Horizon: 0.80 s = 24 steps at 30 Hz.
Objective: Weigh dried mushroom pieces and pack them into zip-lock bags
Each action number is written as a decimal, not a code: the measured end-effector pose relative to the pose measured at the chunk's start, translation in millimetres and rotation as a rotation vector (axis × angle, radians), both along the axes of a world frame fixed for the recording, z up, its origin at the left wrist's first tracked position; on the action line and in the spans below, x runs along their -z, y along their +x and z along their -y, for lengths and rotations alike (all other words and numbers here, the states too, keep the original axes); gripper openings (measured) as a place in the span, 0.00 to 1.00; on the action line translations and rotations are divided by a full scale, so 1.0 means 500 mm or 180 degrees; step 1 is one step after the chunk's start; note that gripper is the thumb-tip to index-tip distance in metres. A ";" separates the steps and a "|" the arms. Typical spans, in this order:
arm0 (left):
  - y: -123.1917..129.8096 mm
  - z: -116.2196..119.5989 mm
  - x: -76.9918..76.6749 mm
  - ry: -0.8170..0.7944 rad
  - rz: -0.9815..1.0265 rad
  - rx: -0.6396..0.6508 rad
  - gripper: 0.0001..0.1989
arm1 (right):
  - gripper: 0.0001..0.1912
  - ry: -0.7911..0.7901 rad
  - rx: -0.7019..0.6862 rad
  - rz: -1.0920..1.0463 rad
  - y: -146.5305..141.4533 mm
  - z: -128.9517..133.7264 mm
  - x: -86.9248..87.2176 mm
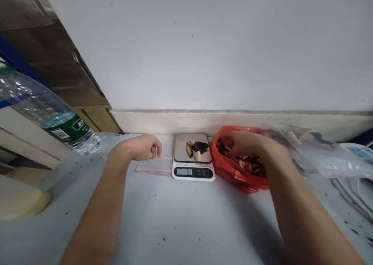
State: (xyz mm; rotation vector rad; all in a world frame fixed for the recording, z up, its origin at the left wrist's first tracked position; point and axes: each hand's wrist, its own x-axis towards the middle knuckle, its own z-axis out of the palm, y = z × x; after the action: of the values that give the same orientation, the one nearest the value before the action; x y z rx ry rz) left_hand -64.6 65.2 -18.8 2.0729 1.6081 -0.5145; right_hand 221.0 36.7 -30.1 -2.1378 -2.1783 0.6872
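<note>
My left hand point(144, 147) is loosely curled above several clear zip bags point(154, 166) lying flat on the table; nothing shows in its fingers. To its right stands a white digital kitchen scale point(193, 171), its display lit, the digits too small to read surely. A small heap of dried slices point(197, 155), brown and pale, rests on its metal plate. Beside the scale sits an open red plastic bag point(237, 175) filled with similar dried pieces. My right hand point(243, 142) reaches into this bag with bent fingers, the tips partly hidden among the pieces.
A large water bottle point(58, 113) leans in at the left, near a pale yellowish object point(23, 199). At the right, a clear plastic bag point(317, 150) with dark pieces lies by white cables point(354, 197). A white wall point(218, 51) closes the back.
</note>
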 end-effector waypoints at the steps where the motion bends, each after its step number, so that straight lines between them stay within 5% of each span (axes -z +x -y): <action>1: 0.000 0.001 -0.003 0.0050 0.0003 -0.0007 0.19 | 0.13 -0.0111 0.0092 0.0116 -0.006 -0.002 0.003; 7: 0.004 0.004 -0.007 -0.0023 0.0065 -0.0079 0.18 | 0.12 -0.0316 0.0058 0.0353 -0.003 0.001 -0.019; 13: 0.000 0.003 -0.006 -0.0004 0.0115 -0.0111 0.12 | 0.13 0.0513 -0.0196 -0.0405 0.016 0.017 -0.057; 21: 0.006 0.004 -0.004 -0.0037 0.0060 -0.0095 0.15 | 0.17 0.0729 -0.0829 -0.0649 -0.077 -0.005 -0.004; 24: 0.006 0.003 -0.002 -0.0012 0.0044 -0.0072 0.15 | 0.14 0.0836 -0.0679 -0.0635 -0.062 0.000 -0.019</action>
State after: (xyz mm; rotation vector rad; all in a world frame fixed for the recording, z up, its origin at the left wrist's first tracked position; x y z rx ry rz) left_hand -61.4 63.6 -18.0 2.0487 1.6198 -0.4940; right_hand 189.9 36.6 -20.5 -1.6565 -2.2615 0.5572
